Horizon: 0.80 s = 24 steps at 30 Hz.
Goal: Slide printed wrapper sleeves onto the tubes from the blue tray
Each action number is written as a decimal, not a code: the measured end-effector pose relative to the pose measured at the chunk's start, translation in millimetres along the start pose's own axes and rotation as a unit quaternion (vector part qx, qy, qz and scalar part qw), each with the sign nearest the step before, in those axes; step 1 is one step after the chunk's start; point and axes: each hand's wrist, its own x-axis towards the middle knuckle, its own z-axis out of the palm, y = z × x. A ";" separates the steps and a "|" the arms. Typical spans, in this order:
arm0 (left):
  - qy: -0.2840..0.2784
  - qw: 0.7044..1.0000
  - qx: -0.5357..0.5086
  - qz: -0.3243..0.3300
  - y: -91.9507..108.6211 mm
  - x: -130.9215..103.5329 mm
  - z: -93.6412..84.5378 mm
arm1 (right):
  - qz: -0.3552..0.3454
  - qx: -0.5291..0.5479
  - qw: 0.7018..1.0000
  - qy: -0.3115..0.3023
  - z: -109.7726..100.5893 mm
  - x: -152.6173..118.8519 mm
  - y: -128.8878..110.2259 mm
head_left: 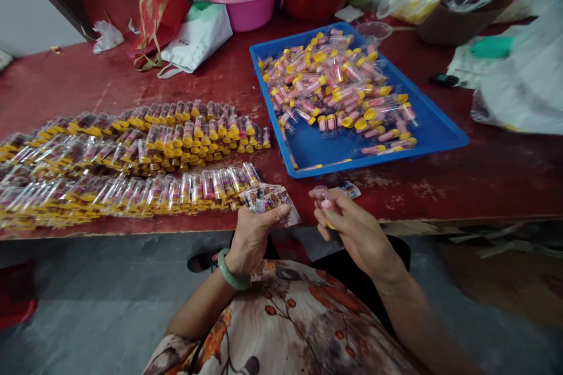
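Observation:
My left hand [259,228], with a pale green bangle at the wrist, is closed on a few printed cards [275,196] at the table's front edge. To its right, my right hand [352,222] pinches a small clear tube [326,202] with pink contents, partly covered by the fingers. Beyond the hands is a blue tray [440,132] heaped with yellow-capped pink tubes [338,82]. Stacked rows of yellow-ended tubes [145,187] lie left of my left hand. A small printed piece [349,189] rests just behind my right hand.
A pink basin [250,12] and a red basin [314,4] stand at the back. Red and white bags [200,38] are at the back left. Plastic bags [525,82] and a brown container [461,17] occupy the right. A red stool [17,296] is at lower left.

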 end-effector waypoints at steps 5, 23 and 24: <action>0.025 0.999 -0.021 0.005 0.2 -0.8 2.4 | -0.143 -0.226 0.964 0.000 -6.2 -28.7 1.7; 0.032 0.997 -0.065 -0.015 -4.6 -10.4 0.8 | -0.445 -0.447 0.772 0.074 15.8 -35.7 10.0; 0.029 0.997 -0.069 -0.018 -4.3 -10.0 0.1 | -0.460 -0.468 0.749 0.086 15.9 -35.1 10.2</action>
